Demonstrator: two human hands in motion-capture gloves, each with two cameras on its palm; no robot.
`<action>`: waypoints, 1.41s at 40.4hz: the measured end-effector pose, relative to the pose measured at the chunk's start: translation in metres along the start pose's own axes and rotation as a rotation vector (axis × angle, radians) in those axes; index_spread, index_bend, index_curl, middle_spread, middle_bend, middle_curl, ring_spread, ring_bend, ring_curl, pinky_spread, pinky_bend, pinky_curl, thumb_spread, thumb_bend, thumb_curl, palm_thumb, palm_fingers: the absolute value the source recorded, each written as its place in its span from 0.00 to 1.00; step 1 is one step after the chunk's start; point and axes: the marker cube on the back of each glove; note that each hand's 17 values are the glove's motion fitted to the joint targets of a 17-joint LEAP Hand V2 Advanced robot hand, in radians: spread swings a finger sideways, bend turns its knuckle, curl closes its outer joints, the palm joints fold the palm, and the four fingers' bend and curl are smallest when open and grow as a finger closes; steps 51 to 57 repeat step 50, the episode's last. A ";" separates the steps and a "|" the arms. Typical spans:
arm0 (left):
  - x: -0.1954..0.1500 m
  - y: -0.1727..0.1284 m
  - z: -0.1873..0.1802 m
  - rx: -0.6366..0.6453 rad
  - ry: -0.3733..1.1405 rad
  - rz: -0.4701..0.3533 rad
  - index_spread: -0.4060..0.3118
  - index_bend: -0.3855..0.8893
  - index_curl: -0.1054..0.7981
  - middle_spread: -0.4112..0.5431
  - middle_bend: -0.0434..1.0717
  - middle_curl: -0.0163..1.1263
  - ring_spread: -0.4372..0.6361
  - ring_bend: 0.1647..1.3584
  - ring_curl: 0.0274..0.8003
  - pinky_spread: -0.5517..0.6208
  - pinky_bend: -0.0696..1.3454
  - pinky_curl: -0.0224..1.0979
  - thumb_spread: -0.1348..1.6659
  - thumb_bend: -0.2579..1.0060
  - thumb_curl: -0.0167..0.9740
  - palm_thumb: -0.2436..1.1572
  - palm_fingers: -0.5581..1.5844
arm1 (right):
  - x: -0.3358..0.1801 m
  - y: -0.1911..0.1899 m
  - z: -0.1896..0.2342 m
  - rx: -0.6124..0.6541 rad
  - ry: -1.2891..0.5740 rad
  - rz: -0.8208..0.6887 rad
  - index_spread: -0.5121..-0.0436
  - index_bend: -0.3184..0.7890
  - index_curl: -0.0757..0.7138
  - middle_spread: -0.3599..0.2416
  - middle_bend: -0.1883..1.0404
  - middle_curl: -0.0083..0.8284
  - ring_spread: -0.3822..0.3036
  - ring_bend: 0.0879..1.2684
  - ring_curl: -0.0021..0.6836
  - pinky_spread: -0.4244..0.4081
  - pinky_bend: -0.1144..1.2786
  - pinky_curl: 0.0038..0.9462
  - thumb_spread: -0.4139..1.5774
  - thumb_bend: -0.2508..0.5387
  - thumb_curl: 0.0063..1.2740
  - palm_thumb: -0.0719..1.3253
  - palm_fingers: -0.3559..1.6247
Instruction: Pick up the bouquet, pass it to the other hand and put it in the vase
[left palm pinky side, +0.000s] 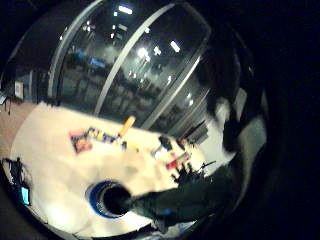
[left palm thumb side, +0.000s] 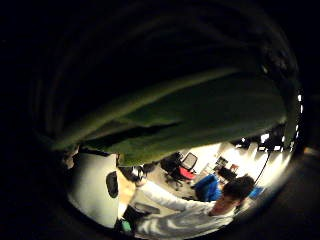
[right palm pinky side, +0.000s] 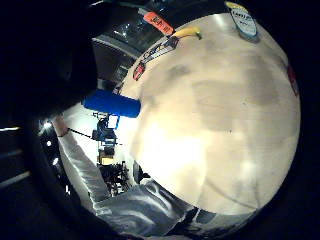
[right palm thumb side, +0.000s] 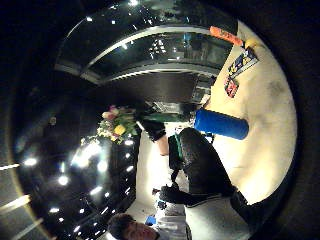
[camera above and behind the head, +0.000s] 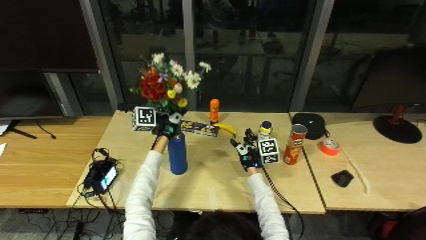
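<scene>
In the outside view my left hand grips the stems of the bouquet, whose red, white and yellow flowers stand upright above it. Right below the hand stands the tall blue vase on the wooden table. The left little finger side palm view looks down on the vase's round mouth, and the green stems reach to its rim. Those stems fill the left thumb side palm view. My right hand hovers over the table to the right of the vase, fingers spread and holding nothing. The vase and bouquet also show from that hand.
Behind the vase lie a flat printed pack, a banana and an upright orange bottle. A crisp can, a small bottle, an orange tape roll and a black mouse sit to the right. A cabled device lies at the left edge.
</scene>
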 end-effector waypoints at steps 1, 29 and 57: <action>-0.020 0.016 0.002 -0.101 -0.033 -0.060 0.15 0.46 0.76 0.11 0.63 0.51 0.06 0.51 0.57 0.13 0.51 0.44 0.27 0.16 0.82 0.80 0.85 | -0.001 -0.003 -0.001 0.057 0.066 0.070 0.23 0.38 0.32 0.53 0.29 0.40 0.72 0.34 0.45 0.84 0.62 0.39 0.74 0.29 0.33 0.43 0.15; -0.125 0.129 -0.011 -0.226 0.072 -0.083 0.71 0.36 0.35 0.80 0.26 0.33 0.83 0.29 0.33 0.89 0.26 0.29 0.56 0.18 0.46 0.47 0.21 | 0.057 -0.001 -0.008 0.115 0.333 0.227 0.27 0.42 0.34 0.59 0.30 0.37 0.72 0.32 0.43 0.83 0.56 0.36 0.75 0.29 0.32 0.45 0.18; -0.155 0.138 -0.008 -0.048 0.025 -0.142 0.72 0.39 0.31 0.79 0.28 0.34 0.84 0.31 0.33 0.87 0.24 0.30 0.58 0.18 0.40 0.51 0.23 | 0.070 -0.014 0.014 0.078 0.277 0.278 0.28 0.42 0.38 0.60 0.31 0.38 0.69 0.31 0.42 0.83 0.50 0.34 0.76 0.29 0.32 0.47 0.21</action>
